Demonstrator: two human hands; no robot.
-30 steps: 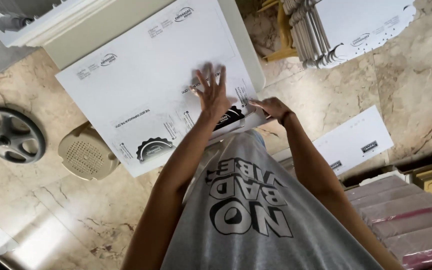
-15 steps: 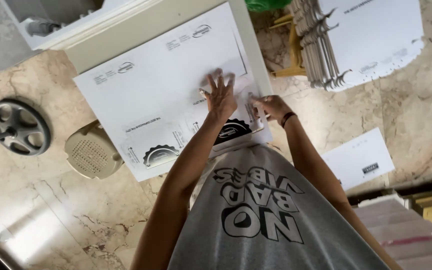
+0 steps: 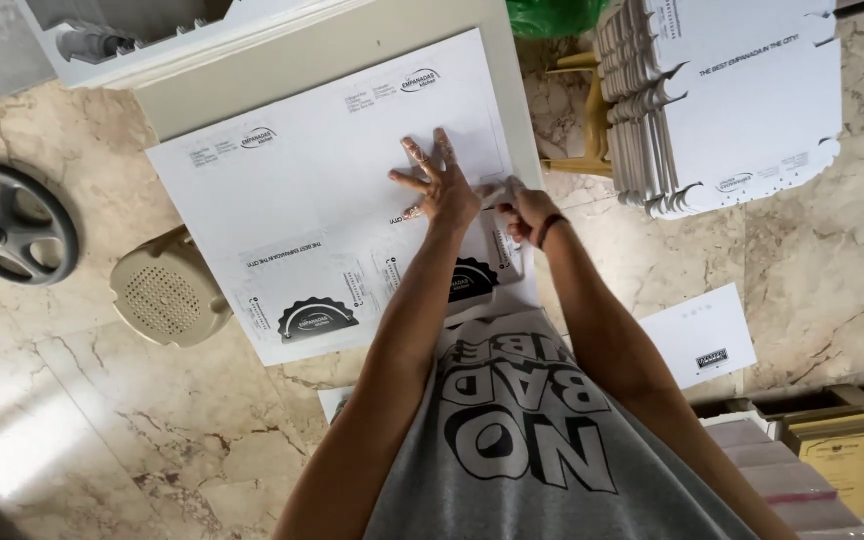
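Nearest, the right hand (image 3: 527,212) pinches the right edge of a flat white box blank (image 3: 312,210) lying on the table (image 3: 252,75). The left hand (image 3: 442,185) presses flat on it, fingers spread wide. Beyond, right, stands a stack of blanks (image 3: 732,100).

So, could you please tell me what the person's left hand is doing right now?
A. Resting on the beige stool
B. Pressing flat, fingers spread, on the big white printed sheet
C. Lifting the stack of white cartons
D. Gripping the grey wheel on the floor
B: the left hand lies palm-down with fingers spread on the white printed sheet, while the right hand works at the sheet's right edge.
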